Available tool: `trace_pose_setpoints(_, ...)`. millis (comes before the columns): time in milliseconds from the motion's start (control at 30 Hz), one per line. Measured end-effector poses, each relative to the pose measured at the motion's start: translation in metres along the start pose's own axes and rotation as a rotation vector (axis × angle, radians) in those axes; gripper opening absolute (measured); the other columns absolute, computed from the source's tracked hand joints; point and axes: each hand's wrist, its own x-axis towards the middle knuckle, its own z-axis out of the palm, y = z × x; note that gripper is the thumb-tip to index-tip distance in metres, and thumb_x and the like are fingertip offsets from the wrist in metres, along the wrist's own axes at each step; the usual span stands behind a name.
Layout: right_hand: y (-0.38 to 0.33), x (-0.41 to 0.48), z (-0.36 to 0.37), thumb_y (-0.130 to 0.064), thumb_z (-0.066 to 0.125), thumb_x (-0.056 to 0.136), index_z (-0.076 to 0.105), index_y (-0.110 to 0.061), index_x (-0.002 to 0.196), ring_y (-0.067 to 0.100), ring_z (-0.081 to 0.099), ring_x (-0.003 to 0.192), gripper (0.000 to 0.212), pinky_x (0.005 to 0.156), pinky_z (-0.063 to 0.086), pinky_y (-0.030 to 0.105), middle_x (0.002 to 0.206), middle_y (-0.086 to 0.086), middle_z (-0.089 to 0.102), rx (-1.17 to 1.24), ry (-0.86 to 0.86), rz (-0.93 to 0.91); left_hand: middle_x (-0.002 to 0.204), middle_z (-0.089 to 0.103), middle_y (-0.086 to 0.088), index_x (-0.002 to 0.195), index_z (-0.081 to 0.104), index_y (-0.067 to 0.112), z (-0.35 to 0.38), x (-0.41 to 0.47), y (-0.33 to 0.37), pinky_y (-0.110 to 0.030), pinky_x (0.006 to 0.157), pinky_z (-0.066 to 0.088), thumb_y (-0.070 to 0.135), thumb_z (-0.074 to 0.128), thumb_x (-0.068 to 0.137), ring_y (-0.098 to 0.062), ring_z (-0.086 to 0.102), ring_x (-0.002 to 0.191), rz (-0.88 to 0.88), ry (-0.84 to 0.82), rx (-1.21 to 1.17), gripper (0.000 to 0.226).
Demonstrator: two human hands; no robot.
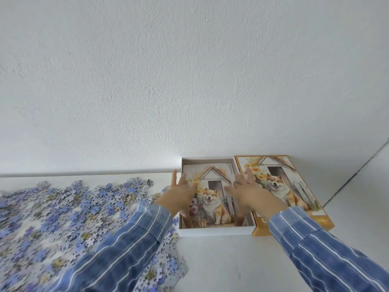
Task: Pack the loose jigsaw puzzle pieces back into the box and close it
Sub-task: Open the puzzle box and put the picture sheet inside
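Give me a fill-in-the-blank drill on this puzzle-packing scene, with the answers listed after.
The loose puzzle pieces lie on the table to the ____ of the open box.
The printed sheet inside the box shows a ____ sitting before a small house.
The lid beside the box has an ____ border.
The left hand and the right hand reach over the box, fingers spread, holding ____.
Missing words: left; dog; orange; nothing.

A rough-plastered white wall (189, 70) fills the upper frame, meeting a smooth white surface (221, 262) below, with a dark seam (355, 175) slanting at far right.
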Motion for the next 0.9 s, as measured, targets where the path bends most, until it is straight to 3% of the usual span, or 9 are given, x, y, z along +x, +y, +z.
trace_pose_setpoints(100,-0.005,-0.001,0.005,-0.041,0.059,0.094,-0.002,-0.022,0.158,0.038,-0.013,0.151,0.091,0.103,-0.028,0.069,0.162,0.023,0.014,-0.046,-0.02,0.025,0.158,0.017,-0.021,0.155,0.002,0.016,-0.001,-0.005,0.001,-0.066,0.105,-0.022,0.04,0.079,0.076,-0.036,-0.015,0.148,-0.005,-0.021,0.007,0.113)
trace_pose_setpoints(167,-0.006,0.0,0.008,-0.038,0.057,0.096,0.001,-0.021,0.158,0.039,-0.009,0.151,0.085,0.097,-0.032,0.067,0.161,0.024,0.019,-0.049,0.016,0.025,0.159,0.015,-0.022,0.155,0.002,0.016,0.0,-0.005,0.001,-0.066,0.106,-0.021,0.038,0.079,0.077,-0.037,-0.015,0.148,-0.007,-0.021,0.012,0.111)
trace_pose_setpoints(267,-0.005,-0.002,0.009,-0.044,0.063,0.091,0.008,-0.02,0.158,0.037,-0.007,0.152,0.09,0.101,-0.028,0.068,0.16,0.021,0.022,-0.045,0.035,0.02,0.161,0.01,-0.02,0.155,0.001,0.016,0.001,-0.005,0.002,-0.066,0.107,-0.02,0.037,0.079,0.078,-0.037,-0.013,0.148,0.009,-0.011,-0.008,0.112)
trace_pose_setpoints(400,-0.007,-0.008,0.005,-0.054,0.066,0.085,0.019,-0.022,0.156,0.034,-0.007,0.152,0.091,0.104,-0.029,0.069,0.162,0.015,0.022,0.006,0.01,-0.006,0.163,0.005,-0.011,0.155,0.009,0.015,0.0,-0.008,0.002,-0.063,0.111,-0.015,0.053,0.079,0.072,-0.031,-0.005,0.15,0.094,-0.021,-0.076,0.115)
trace_pose_setpoints(500,-0.011,-0.01,0.003,-0.055,0.066,0.086,0.023,-0.021,0.155,0.034,-0.002,0.152,0.088,0.103,-0.03,0.069,0.16,0.013,0.026,0.048,0.008,0.003,0.163,0.008,-0.011,0.155,0.01,0.015,0.001,-0.011,0.004,-0.064,0.114,-0.014,0.06,0.076,0.071,-0.028,0.005,0.15,0.117,-0.021,-0.086,0.115)
trace_pose_setpoints(667,-0.014,-0.011,0.002,-0.047,0.07,0.084,0.036,-0.017,0.147,0.031,0.029,0.142,0.077,0.096,-0.033,0.065,0.14,0.011,0.049,0.088,0.043,0.017,0.157,0.023,-0.013,0.151,0.021,0.011,-0.001,-0.01,0.005,-0.064,0.113,-0.01,0.056,0.079,0.07,-0.03,0.015,0.147,0.108,0.006,-0.04,0.11)
trace_pose_setpoints(900,-0.017,-0.016,0.001,-0.036,0.068,0.086,0.038,-0.016,0.144,0.03,0.033,0.139,0.068,0.101,-0.03,0.064,0.137,0.012,0.05,0.102,0.065,0.04,0.153,0.031,-0.013,0.149,0.024,0.012,-0.004,-0.01,0.002,-0.066,0.114,-0.008,0.045,0.079,0.074,-0.03,0.016,0.146,0.083,-0.011,-0.001,0.099)
